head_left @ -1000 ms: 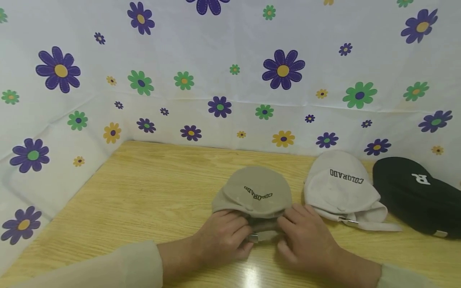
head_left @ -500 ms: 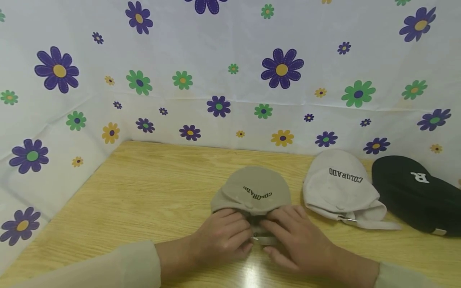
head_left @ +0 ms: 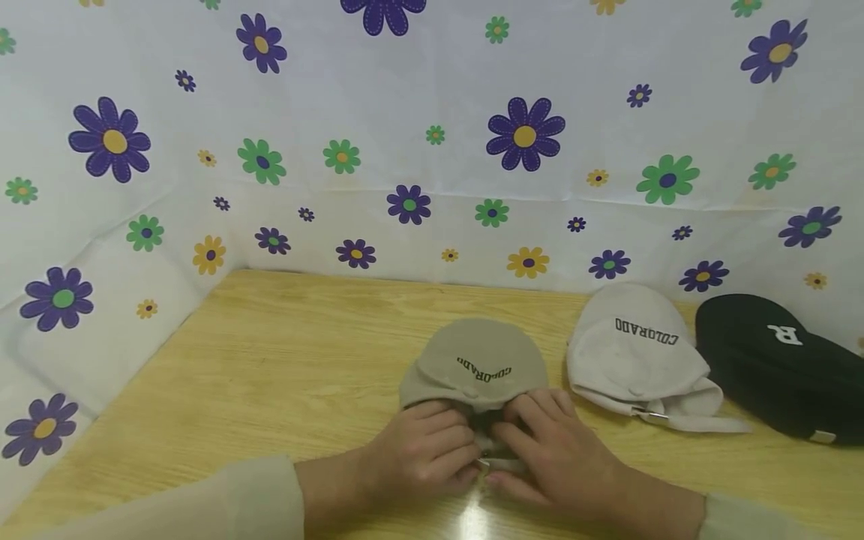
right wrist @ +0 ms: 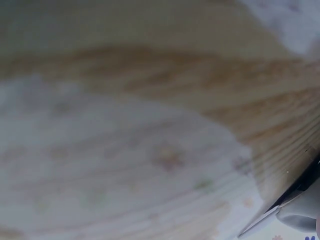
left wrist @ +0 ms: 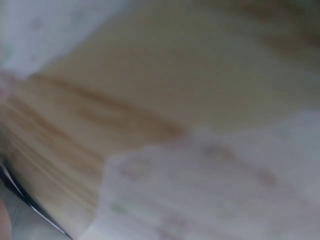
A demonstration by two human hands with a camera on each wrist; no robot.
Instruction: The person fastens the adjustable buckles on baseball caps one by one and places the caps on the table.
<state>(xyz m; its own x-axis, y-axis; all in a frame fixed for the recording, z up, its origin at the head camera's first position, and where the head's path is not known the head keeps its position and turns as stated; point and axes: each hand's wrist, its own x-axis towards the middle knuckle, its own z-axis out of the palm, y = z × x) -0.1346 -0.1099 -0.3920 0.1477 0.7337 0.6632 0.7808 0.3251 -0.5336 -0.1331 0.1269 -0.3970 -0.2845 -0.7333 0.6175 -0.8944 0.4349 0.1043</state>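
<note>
A khaki baseball cap (head_left: 493, 345) with dark COLORADO lettering rests on the table, its back opening turned toward me. My left hand (head_left: 425, 450), fingers curled, grips the left side of that opening near the metal buckle (head_left: 483, 466). On the other side, my right hand (head_left: 550, 450) holds the cap's back edge and strap (head_left: 506, 464), its thumb low beside the strap. The fingertips inside the opening are partly hidden. Both wrist views are too blurred to show the hands' work.
To the right lies a pale cap (head_left: 628, 352) with COLORADO lettering and a loose strap. Beyond it is a black cap (head_left: 756, 360) with a white R. A flower-printed white cloth (head_left: 378, 90) hangs behind the wooden table (head_left: 304, 360).
My right hand has moved left along the cap's back opening, closer to the buckle and my left hand. The cap's crown has stayed nearly in place.
</note>
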